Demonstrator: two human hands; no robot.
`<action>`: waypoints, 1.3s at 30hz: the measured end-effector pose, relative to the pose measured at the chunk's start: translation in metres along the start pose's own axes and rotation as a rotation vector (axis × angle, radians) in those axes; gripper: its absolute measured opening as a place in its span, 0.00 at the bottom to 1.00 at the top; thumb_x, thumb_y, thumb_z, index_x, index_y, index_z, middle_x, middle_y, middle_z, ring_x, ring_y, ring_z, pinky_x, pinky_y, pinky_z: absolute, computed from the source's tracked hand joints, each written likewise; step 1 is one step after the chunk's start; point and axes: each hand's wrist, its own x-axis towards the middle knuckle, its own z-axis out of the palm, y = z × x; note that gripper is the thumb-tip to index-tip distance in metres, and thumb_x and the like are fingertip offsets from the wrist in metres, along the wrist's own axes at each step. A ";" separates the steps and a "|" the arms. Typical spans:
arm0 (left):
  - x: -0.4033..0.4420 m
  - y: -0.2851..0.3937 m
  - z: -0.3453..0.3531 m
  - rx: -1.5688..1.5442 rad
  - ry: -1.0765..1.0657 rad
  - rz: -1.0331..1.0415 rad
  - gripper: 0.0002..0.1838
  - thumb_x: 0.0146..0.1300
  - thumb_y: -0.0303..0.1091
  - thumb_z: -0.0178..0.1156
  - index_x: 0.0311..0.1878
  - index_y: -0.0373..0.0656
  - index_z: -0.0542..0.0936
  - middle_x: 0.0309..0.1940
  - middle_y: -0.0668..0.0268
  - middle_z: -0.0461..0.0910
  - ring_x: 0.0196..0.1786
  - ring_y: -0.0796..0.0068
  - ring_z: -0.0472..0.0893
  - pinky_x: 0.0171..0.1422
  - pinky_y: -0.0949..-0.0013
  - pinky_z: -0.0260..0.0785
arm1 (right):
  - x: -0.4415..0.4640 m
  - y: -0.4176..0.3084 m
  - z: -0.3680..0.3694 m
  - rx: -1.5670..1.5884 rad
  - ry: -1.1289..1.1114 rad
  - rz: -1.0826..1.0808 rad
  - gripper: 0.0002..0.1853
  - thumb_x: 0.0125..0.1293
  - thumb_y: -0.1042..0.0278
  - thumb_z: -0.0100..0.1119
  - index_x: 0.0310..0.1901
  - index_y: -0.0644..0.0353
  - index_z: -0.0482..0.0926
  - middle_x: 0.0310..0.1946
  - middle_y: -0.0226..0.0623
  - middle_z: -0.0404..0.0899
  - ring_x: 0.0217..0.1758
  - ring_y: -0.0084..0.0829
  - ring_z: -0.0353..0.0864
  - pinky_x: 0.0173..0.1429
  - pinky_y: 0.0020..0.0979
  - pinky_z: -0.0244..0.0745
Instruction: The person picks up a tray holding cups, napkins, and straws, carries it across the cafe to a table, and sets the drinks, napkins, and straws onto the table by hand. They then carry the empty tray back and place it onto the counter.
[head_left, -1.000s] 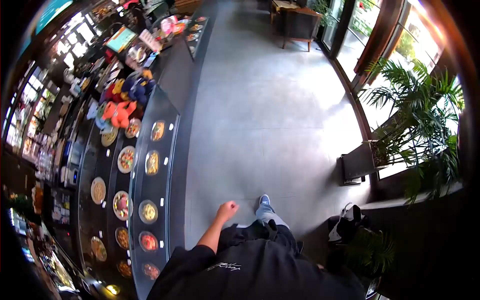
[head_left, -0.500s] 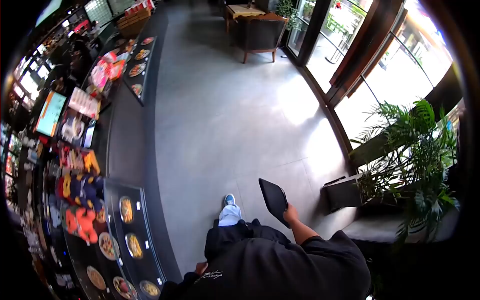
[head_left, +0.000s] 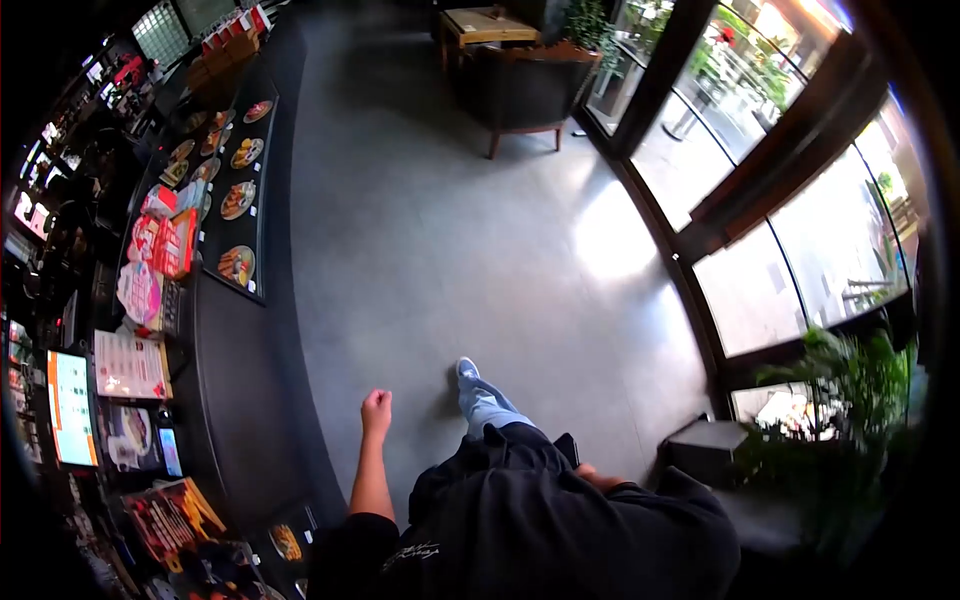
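My left hand (head_left: 377, 408) is held out in front of my body over the grey floor, its fingers curled in with no object visible in them. Close against my right side is my right hand (head_left: 592, 477), partly hidden by my black shirt. A small part of a dark flat tablet-like object (head_left: 567, 449) shows beside that hand, most of it out of sight. One shoe (head_left: 466, 369) is forward on the floor.
Along the left runs a dark counter (head_left: 235, 350) with plated dishes, a screen (head_left: 72, 408) and menus. A chair (head_left: 528, 95) and a wooden table (head_left: 490, 25) are ahead. Glass doors, a planter box (head_left: 708, 446) and leafy plants line the right.
The counter and doors have shifted in view as I moved forward. My left hand has swung out in front again, while my right hand and the dark flat object have swung back to my side.
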 end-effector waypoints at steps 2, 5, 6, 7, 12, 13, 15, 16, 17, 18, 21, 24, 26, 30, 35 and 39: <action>0.032 -0.029 0.004 0.113 0.043 -0.081 0.17 0.66 0.44 0.64 0.33 0.37 0.81 0.26 0.58 0.83 0.30 0.63 0.81 0.40 0.58 0.73 | 0.066 -0.048 -0.029 -0.065 0.007 -0.051 0.26 0.56 0.49 0.72 0.52 0.57 0.87 0.54 0.48 0.86 0.63 0.50 0.82 0.64 0.44 0.79; 0.041 -0.139 0.010 0.169 -0.072 -0.617 0.23 0.64 0.51 0.62 0.44 0.38 0.87 0.38 0.50 0.87 0.44 0.50 0.87 0.51 0.51 0.77 | 0.002 -0.199 -0.155 -0.304 -0.085 -0.326 0.22 0.57 0.52 0.72 0.48 0.59 0.87 0.49 0.47 0.88 0.59 0.49 0.84 0.62 0.44 0.80; 0.040 -0.138 0.005 0.528 -0.177 -0.552 0.19 0.66 0.47 0.60 0.40 0.38 0.87 0.39 0.50 0.88 0.46 0.49 0.87 0.50 0.49 0.78 | 0.013 -0.256 -0.181 -0.148 0.029 -0.035 0.21 0.57 0.54 0.70 0.47 0.60 0.87 0.48 0.46 0.88 0.58 0.48 0.86 0.59 0.45 0.81; 0.033 -0.161 -0.005 0.846 -0.548 -0.138 0.16 0.68 0.43 0.57 0.34 0.42 0.86 0.39 0.51 0.87 0.43 0.49 0.87 0.48 0.47 0.78 | 0.014 -0.308 -0.217 -0.151 0.086 -0.088 0.21 0.58 0.55 0.69 0.50 0.60 0.86 0.51 0.47 0.87 0.59 0.50 0.84 0.61 0.46 0.81; 0.061 -0.127 -0.036 0.169 -0.481 -0.430 0.27 0.74 0.48 0.56 0.21 0.40 0.75 0.21 0.57 0.79 0.26 0.54 0.82 0.37 0.46 0.73 | 0.042 -0.562 -0.357 -0.173 0.294 -0.356 0.23 0.61 0.70 0.57 0.59 0.61 0.80 0.57 0.55 0.83 0.62 0.53 0.82 0.64 0.48 0.79; 0.089 -0.118 -0.046 0.078 -0.518 -0.547 0.26 0.74 0.47 0.57 0.20 0.41 0.74 0.21 0.57 0.79 0.26 0.54 0.81 0.37 0.46 0.72 | 0.054 -0.609 -0.383 -0.145 0.340 -0.425 0.22 0.60 0.72 0.56 0.58 0.61 0.80 0.55 0.55 0.84 0.60 0.54 0.83 0.61 0.49 0.80; 0.169 -0.126 -0.056 -0.068 -0.526 -0.669 0.23 0.73 0.46 0.56 0.23 0.41 0.76 0.22 0.54 0.78 0.28 0.50 0.81 0.39 0.42 0.71 | 0.070 -0.697 -0.420 -0.045 0.534 -0.540 0.20 0.63 0.69 0.58 0.57 0.59 0.80 0.48 0.53 0.86 0.54 0.54 0.85 0.57 0.50 0.80; 0.214 -0.116 -0.061 -0.125 -0.489 -0.684 0.22 0.74 0.46 0.54 0.25 0.41 0.79 0.23 0.52 0.78 0.30 0.46 0.81 0.40 0.39 0.70 | 0.072 -0.735 -0.443 0.013 0.562 -0.560 0.20 0.63 0.69 0.57 0.57 0.60 0.80 0.47 0.54 0.86 0.53 0.55 0.85 0.56 0.51 0.80; 0.266 -0.108 -0.066 0.008 -0.451 -0.506 0.21 0.73 0.45 0.53 0.28 0.41 0.80 0.23 0.50 0.79 0.31 0.44 0.81 0.40 0.38 0.70 | 0.074 -0.772 -0.461 0.042 0.597 -0.586 0.17 0.62 0.71 0.55 0.53 0.61 0.81 0.45 0.55 0.86 0.52 0.58 0.84 0.54 0.53 0.79; 0.323 -0.098 -0.062 0.212 -0.412 -0.330 0.19 0.72 0.45 0.51 0.33 0.42 0.83 0.28 0.49 0.81 0.34 0.42 0.82 0.42 0.37 0.71 | 0.076 -0.806 -0.479 0.072 0.638 -0.613 0.15 0.61 0.73 0.53 0.49 0.62 0.81 0.43 0.57 0.85 0.50 0.61 0.83 0.52 0.55 0.77; 0.539 -0.076 -0.054 0.737 -0.520 0.035 0.19 0.71 0.48 0.50 0.49 0.48 0.85 0.45 0.47 0.85 0.45 0.43 0.83 0.50 0.41 0.76 | 0.111 -0.879 -0.519 0.113 0.670 -0.629 0.15 0.60 0.72 0.53 0.47 0.64 0.80 0.43 0.60 0.84 0.51 0.63 0.82 0.54 0.55 0.76; 0.763 0.059 -0.054 0.183 0.001 -0.378 0.21 0.62 0.50 0.62 0.49 0.44 0.85 0.45 0.53 0.87 0.47 0.48 0.85 0.52 0.52 0.78 | 0.123 -0.953 -0.548 0.044 0.579 -0.529 0.22 0.59 0.67 0.58 0.56 0.63 0.80 0.50 0.57 0.84 0.57 0.60 0.81 0.61 0.53 0.76; 0.898 0.146 -0.059 0.150 0.062 -0.260 0.16 0.63 0.46 0.61 0.41 0.41 0.85 0.40 0.59 0.89 0.42 0.60 0.87 0.48 0.57 0.78 | 0.125 -1.003 -0.573 -0.045 0.409 -0.354 0.21 0.63 0.59 0.61 0.55 0.60 0.81 0.53 0.54 0.84 0.60 0.57 0.81 0.63 0.50 0.76; 1.077 0.301 -0.079 -0.189 0.040 -0.061 0.08 0.66 0.33 0.58 0.38 0.42 0.83 0.33 0.63 0.86 0.35 0.71 0.84 0.42 0.66 0.75 | 0.219 -1.092 -0.604 -0.136 0.229 -0.225 0.24 0.62 0.56 0.63 0.56 0.62 0.81 0.55 0.54 0.84 0.62 0.54 0.81 0.63 0.49 0.78; 1.200 0.323 -0.085 -0.063 0.077 -0.105 0.07 0.67 0.35 0.61 0.38 0.42 0.83 0.30 0.64 0.84 0.34 0.71 0.83 0.41 0.64 0.74 | 0.260 -1.251 -0.693 -0.220 0.123 -0.163 0.25 0.59 0.56 0.65 0.55 0.62 0.82 0.54 0.54 0.84 0.62 0.53 0.82 0.63 0.48 0.79; 1.265 0.315 -0.106 -0.033 0.181 -0.175 0.10 0.67 0.39 0.63 0.40 0.43 0.84 0.30 0.63 0.85 0.34 0.69 0.84 0.42 0.65 0.75 | 0.283 -1.385 -0.779 -0.254 0.137 -0.141 0.25 0.57 0.56 0.67 0.54 0.63 0.83 0.54 0.54 0.84 0.62 0.53 0.82 0.62 0.48 0.79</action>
